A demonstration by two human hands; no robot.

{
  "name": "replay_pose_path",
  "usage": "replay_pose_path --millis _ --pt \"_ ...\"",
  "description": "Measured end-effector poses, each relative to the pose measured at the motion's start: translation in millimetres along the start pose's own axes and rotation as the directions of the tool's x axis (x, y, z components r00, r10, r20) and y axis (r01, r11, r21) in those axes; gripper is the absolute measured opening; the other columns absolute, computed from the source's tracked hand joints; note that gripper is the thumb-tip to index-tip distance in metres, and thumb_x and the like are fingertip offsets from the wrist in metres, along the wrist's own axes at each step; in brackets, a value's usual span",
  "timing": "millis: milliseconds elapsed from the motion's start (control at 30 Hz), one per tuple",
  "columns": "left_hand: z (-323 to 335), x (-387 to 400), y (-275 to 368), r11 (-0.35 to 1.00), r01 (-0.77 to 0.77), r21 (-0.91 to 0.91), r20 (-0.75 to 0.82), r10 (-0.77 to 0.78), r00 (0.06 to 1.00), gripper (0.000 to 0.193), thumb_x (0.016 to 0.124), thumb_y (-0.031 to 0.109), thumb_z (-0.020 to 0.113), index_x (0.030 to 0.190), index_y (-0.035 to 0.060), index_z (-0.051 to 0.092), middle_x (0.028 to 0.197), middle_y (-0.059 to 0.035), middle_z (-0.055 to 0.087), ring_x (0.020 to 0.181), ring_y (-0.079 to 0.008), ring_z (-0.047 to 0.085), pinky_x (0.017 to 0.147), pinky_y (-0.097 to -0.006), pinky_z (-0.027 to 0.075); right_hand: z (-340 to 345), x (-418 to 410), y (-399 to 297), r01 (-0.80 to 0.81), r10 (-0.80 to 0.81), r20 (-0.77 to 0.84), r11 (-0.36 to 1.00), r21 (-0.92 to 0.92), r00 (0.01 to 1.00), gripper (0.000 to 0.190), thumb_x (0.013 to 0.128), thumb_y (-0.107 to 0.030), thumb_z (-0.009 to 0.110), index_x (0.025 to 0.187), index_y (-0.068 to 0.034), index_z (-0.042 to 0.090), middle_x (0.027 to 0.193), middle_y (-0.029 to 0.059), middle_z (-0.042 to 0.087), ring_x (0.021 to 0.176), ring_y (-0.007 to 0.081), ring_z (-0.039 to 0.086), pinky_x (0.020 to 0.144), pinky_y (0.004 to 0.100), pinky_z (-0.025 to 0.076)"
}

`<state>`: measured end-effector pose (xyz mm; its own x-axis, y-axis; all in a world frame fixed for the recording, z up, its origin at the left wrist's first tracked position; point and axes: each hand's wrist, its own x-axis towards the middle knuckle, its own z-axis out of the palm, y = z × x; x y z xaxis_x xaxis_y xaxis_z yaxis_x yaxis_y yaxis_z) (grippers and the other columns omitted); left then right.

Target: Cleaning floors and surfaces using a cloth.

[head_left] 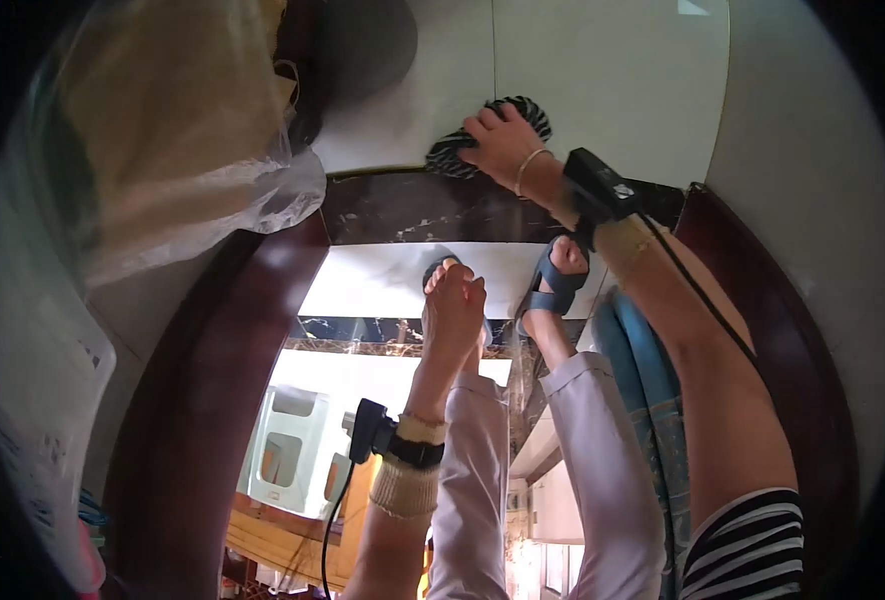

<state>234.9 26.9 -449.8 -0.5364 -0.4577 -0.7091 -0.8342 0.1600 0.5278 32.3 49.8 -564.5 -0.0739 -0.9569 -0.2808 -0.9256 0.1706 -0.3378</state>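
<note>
My right hand (506,142) grips a bunched black-and-white striped cloth (450,154). The cloth rests on pale floor tiles (607,82), just past a dark marble threshold strip (412,206). Closer to me, my left hand (451,319) hangs in front of one foot, its fingers foreshortened and partly curled. Whether those fingers are closed on anything is hidden. Both wrists carry black strapped devices with cables over beige knit bands.
Dark red door frame posts (217,390) (772,337) flank the threshold. Clear plastic wrapping (285,195) covers a brown item on the left. My foot in a blue sandal (558,281) stands behind the strip. A pale plastic stool (292,450) and teal fabric (637,352) are lower down.
</note>
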Motion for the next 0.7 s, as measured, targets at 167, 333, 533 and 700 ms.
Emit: replay_pose_path --millis 167,333,533,700 --pt "12.2 16.7 -10.1 0.985 -0.033 0.170 0.013 0.032 0.999 0.020 0.077 0.018 0.057 0.089 0.0022 0.056 0.084 -0.0174 0.057 0.074 -0.0362 0.057 0.067 -0.0488 0.041 -17.3 -40.3 46.3 0.002 0.009 0.098 0.994 -0.113 0.995 0.018 0.073 -0.021 0.058 0.088 -0.026 0.067 0.108 0.0027 0.050 0.107 0.0215 0.044 0.089 0.0365 0.035" --pt "24.9 36.1 -6.5 0.965 -0.052 0.255 -0.026 0.061 0.998 0.030 0.081 0.018 0.056 0.104 -0.0005 0.052 0.079 -0.0177 0.060 0.077 -0.0352 0.059 0.070 -0.0428 0.047 -43.0 -98.8 108.0 -0.406 0.381 0.284 0.913 0.033 0.880 0.029 0.076 -0.006 0.054 0.097 -0.023 0.066 0.107 0.0072 0.051 0.102 0.0272 0.049 0.088 0.0405 0.040" --pt "29.8 64.3 11.6 0.960 -0.125 0.249 -0.056 0.143 0.988 0.032 0.080 0.016 0.055 0.106 -0.0016 0.050 0.091 -0.0211 0.057 0.085 -0.0385 0.056 0.074 -0.0461 0.046 -42.5 -161.8 108.5 -0.370 0.779 0.246 -0.020 0.929 0.576 0.045 0.074 0.004 0.043 0.116 -0.005 0.055 0.105 0.0079 0.057 0.092 0.0169 0.054 0.081 0.0262 0.043" --pt "45.8 86.6 33.1 0.965 -0.176 0.193 0.058 0.168 0.984 0.025 0.079 0.014 0.056 0.099 -0.0011 0.052 0.096 -0.0209 0.054 0.088 -0.0393 0.055 0.073 -0.0448 0.046 -7.3 -187.6 60.3 -0.218 0.868 0.438 -0.392 0.894 0.235 0.048 0.075 0.003 0.045 0.122 -0.003 0.050 0.104 0.0083 0.058 0.090 0.0167 0.054 0.080 0.0256 0.042"
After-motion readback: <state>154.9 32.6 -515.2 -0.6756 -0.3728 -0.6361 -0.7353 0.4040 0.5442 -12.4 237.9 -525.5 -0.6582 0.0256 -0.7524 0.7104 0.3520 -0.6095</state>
